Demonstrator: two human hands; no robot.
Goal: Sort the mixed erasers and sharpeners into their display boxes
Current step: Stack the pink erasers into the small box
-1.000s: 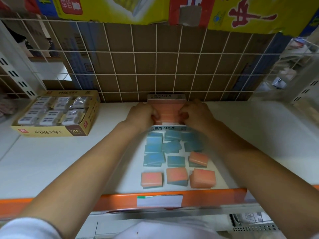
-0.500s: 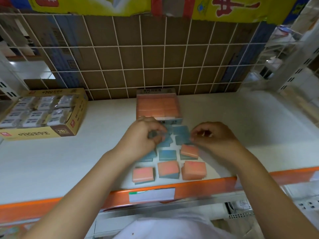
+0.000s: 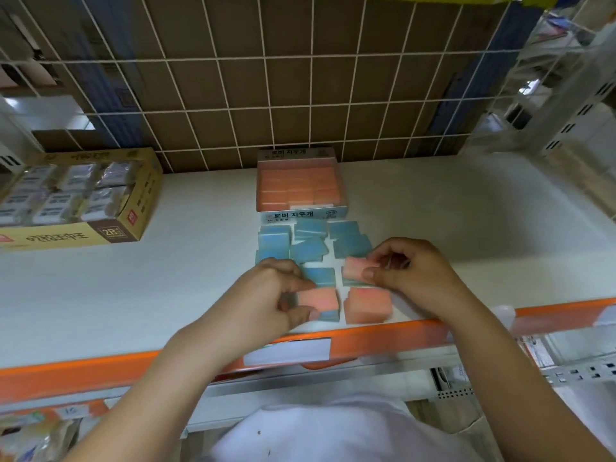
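A small white display box (image 3: 328, 213) with Korean print stands mid-shelf, nearly full of orange erasers. In front of it lie several loose erasers, blue side up (image 3: 308, 250). My left hand (image 3: 276, 295) pinches an orange-and-blue eraser (image 3: 320, 301) near the shelf's front edge. My right hand (image 3: 410, 275) pinches another orange-topped eraser (image 3: 355, 266) by its right end. One more orange eraser (image 3: 368, 305) lies loose between my hands at the front.
A yellow cardboard box (image 3: 83, 235) of wrapped white erasers sits at the left. White shelf board (image 3: 466, 228) with an orange front rail (image 3: 400, 335) and a white price label. A wire grid (image 3: 300, 105) backs the shelf.
Both hands drew back from the display box to the front erasers. Each has taken hold of an orange-topped eraser. The camera tilted down.
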